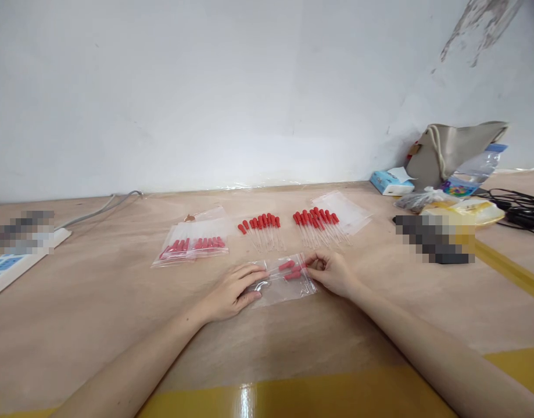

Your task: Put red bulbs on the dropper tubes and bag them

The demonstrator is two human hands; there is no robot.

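Note:
A clear plastic bag [279, 288] lies on the wooden table [118, 313] in front of me, with a few red-capped droppers [291, 270] inside it. My left hand [232, 291] lies flat on the bag's left end, fingers stretched out, pressing it down. My right hand [330, 271] is curled at the bag's right end, fingertips pinched at the red caps and the bag's opening. Beyond the bag lie two loose rows of red-capped droppers [261, 225] [316, 222].
Filled bags of droppers [192, 245] lie at the left, empty clear bags [344, 210] at the right. A power strip [14, 264] sits far left. A tissue pack [391, 182], a beige bag [454, 152], packets and black cables [519, 212] crowd the right.

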